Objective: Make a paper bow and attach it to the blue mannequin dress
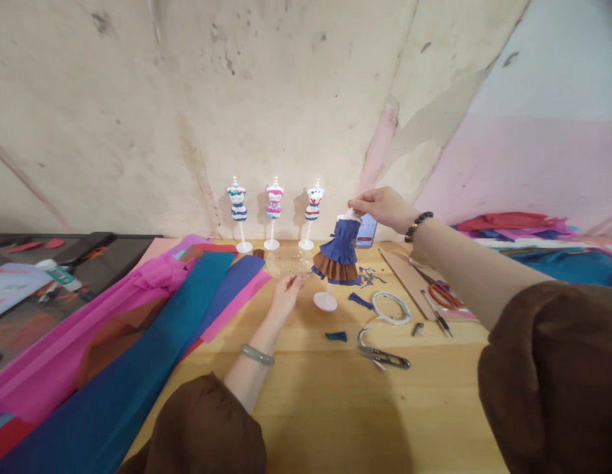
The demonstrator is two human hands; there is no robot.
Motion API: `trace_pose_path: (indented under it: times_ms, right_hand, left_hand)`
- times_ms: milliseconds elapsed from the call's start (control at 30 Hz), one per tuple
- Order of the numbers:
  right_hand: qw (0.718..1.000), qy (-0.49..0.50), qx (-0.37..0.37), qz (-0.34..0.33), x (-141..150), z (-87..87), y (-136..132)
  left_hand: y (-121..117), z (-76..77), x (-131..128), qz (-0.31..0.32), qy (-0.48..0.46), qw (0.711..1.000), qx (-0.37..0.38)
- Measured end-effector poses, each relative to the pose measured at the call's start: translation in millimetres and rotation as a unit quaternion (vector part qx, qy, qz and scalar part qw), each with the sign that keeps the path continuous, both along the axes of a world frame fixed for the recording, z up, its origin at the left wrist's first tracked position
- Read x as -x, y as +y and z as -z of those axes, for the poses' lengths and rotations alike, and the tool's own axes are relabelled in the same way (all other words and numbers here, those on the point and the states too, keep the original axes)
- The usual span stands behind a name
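Note:
At the top of a small white dress form, my right hand is closed, thumb and fingers pinching its neck. The form leans a little and wears a ruffled paper dress, blue above with a brown tier and a blue hem. To the left of the skirt is my left hand, its fingertips drawn together. Whether they hold anything is too small to make out. Just beyond those fingertips lies a clear, shiny plastic piece, its outline faint.
Three small dress forms stand by the wall. Crepe paper strips cover the left side. Rightward lie a white wire coil, thread snips, blue paper scraps, orange-handled scissors, a pen and a phone.

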State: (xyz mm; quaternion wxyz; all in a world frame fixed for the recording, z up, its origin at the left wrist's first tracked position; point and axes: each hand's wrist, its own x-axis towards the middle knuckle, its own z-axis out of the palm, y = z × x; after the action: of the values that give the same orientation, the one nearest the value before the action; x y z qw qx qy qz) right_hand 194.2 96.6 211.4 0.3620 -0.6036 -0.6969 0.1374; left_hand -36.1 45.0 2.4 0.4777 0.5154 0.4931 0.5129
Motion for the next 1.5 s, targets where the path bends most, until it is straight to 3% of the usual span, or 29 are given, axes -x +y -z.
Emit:
trace_pose_path:
  times_ms: [267,733,1500]
  right_hand:
    - [0.999,-0.045,-0.021,0.012,-16.6,-11.8,24.6]
    - [0.994,-0.079,-0.074,0.03,-33.3,-13.6,58.6]
    - [0.991,-0.022,-0.125,0.05,-39.6,28.4,95.6]
  left_hand:
    - [2.8,14.2,6.5,0.054,0.059,0.996,0.045]
    - [-6.2,13.6,13.7,0.103,0.089,0.989,0.052]
    - [-10.9,14.4,10.8,0.123,0.111,0.984,0.067]
